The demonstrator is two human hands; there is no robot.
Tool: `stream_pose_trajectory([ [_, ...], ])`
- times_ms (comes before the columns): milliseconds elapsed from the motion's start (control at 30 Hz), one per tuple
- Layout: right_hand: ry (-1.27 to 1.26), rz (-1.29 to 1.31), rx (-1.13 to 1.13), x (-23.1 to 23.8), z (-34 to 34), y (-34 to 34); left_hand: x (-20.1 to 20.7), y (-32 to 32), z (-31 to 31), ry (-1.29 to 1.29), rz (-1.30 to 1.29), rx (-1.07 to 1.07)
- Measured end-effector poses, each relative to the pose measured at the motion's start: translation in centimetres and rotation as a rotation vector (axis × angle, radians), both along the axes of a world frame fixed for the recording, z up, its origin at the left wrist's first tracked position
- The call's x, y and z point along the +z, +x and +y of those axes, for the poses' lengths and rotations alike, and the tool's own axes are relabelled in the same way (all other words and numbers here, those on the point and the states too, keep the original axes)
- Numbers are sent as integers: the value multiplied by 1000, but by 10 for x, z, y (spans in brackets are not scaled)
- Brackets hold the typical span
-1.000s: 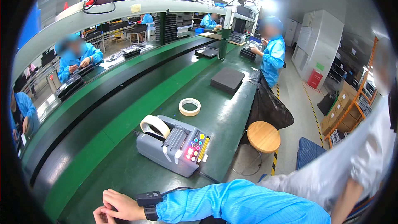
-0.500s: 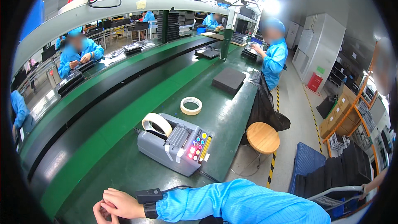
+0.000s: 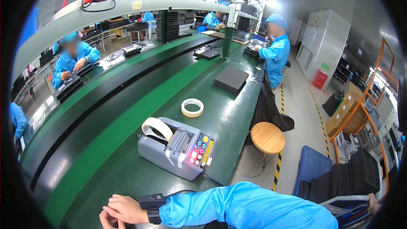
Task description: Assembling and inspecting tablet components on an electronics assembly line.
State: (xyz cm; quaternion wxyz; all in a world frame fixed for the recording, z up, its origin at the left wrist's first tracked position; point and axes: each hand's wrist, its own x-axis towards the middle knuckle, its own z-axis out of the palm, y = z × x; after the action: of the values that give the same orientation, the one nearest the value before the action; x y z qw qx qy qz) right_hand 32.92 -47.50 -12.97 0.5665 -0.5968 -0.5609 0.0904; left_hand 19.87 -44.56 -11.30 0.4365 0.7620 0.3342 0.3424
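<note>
At the lower left edge, my right hand [image 3: 128, 209] reaches in from a blue sleeve, a black device strapped at its wrist. Its fingers are curled, and whatever they may hold is hidden. Bent fingers of my left hand [image 3: 106, 220] show just below and against it; the rest is cut off by the frame. Beyond my right forearm stands a grey tape dispenser [image 3: 157, 159] with a roll of cream tape [image 3: 155, 128] on it and lit coloured buttons on its panel. Neither hand touches it. A loose tape roll [image 3: 192, 107] lies flat behind the dispenser.
A flat black block [image 3: 231, 79] rests farther along the green table [image 3: 169, 112]. A wooden stool [image 3: 267, 138] stands by its right edge. Co-workers in blue sit across the table and stand at the far right. Boxes [image 3: 345, 108] and a blue pallet [image 3: 314, 167] are at right.
The view has shifted slightly, so the table and dispenser appear a little farther left. The co-worker at the far right has turned slightly. My hands remain together, nearly unmoved.
</note>
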Motion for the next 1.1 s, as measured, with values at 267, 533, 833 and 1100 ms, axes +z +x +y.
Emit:
stream_pose_trajectory([
  [267, 23, 54, 141, 4, -2, 5, 3, 0, 0, 62, 64, -21],
  [533, -197, 122, 201, 6, -14, -1, -7, -7, -3, -189, 8, -37],
  [833, 27, 133, 122, 11, -17, -7, -3, -5, -14, -107, 8, -34],
  [1100, 103, 102, 16, -8, -2, -6, -10, 7, -23, -11, 11, 79],
])
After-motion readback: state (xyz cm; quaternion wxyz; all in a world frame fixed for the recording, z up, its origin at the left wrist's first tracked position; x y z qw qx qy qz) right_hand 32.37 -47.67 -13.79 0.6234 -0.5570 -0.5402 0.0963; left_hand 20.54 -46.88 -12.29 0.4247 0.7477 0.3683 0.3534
